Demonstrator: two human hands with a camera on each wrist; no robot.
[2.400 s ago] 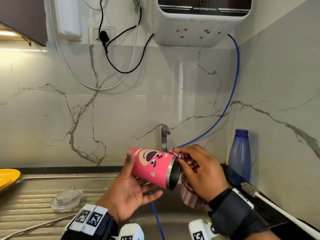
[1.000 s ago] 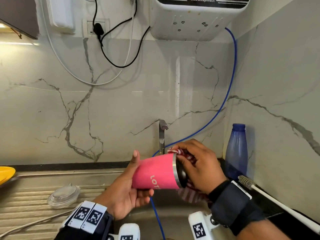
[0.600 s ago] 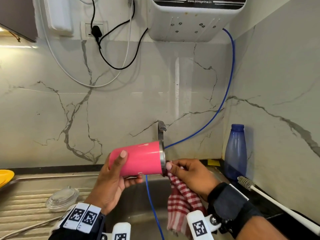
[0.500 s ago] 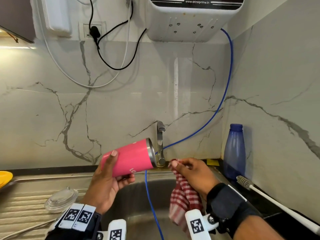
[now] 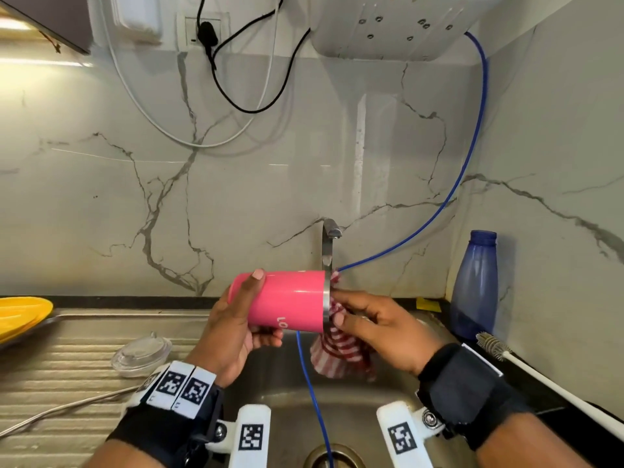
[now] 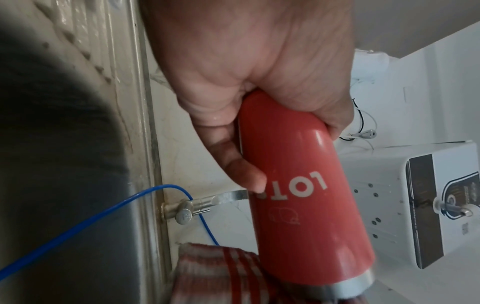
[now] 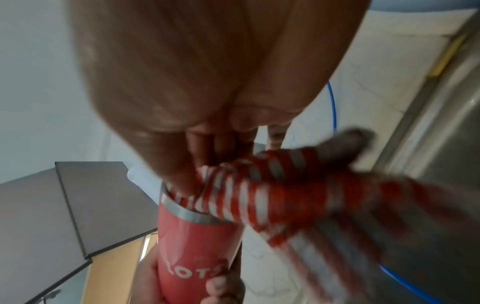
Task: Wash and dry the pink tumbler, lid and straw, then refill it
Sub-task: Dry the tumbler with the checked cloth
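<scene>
- Marble-look wall behind a steel sink with a ribbed drainboard to its left.
- Tumbler: pink, steel rim, white lettering on the side; held on its side above the sink, mouth to the right, just in front of the tap.
- Left hand: wrapped round the tumbler's closed end, thumb on top, fingers curled beneath.
- Cloth: red-and-white striped; one end is stuffed into the tumbler's mouth, the rest hangs down over the sink.
- Right hand: at the rim, fingers bunched on the cloth and pushing it inside the mouth.
- Lid: clear, lying on the drainboard, well apart from the tumbler.
- Blue tube: runs from the wall unit down past the tap into the drain.
- Blue bottle: upright in the right corner of the counter.
- Bottle brush: lying on the counter beside the bottle.
- Yellow plate: at the left edge, partly out of view.
</scene>
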